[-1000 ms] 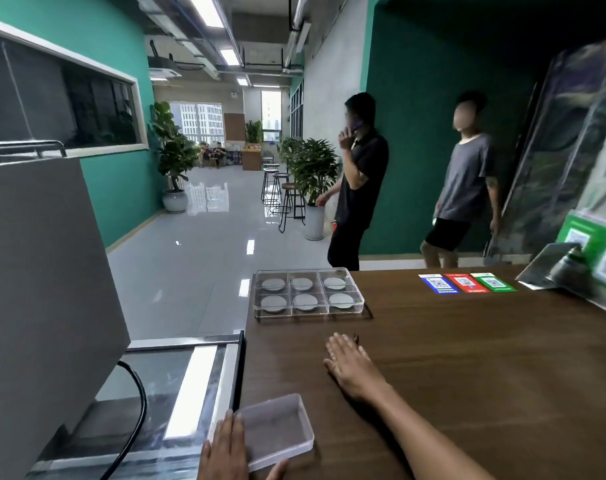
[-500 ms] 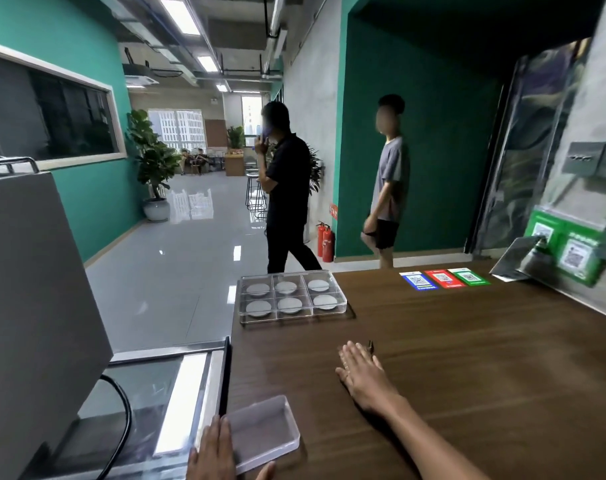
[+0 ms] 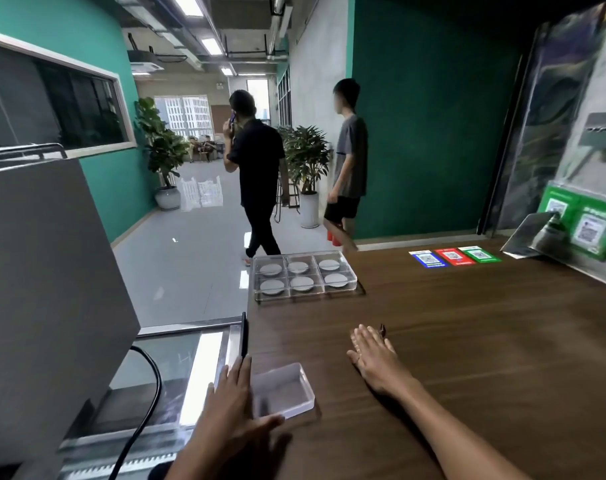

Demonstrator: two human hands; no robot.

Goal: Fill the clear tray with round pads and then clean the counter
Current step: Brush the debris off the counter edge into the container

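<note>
Pads (image 3: pixel 302 283) fill all six cells of the tray (image 3: pixel 353 279), which sits on the surface (image 3: pixel 468 341) well ahead of both hands. Right hand (image 3: pixel 372 355) lies flat on the wood, fingers straight, holding nothing. Left hand (image 3: pixel 232 407) rests with fingers extended along the left side of a clear lid (image 3: pixel 282 389), thumb spread along the lid's near edge.

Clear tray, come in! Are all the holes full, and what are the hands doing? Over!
Clear tray: six round pads, all compartments full. Left hand on small clear box. Right hand flat on counter. Nothing blocking.
</note>
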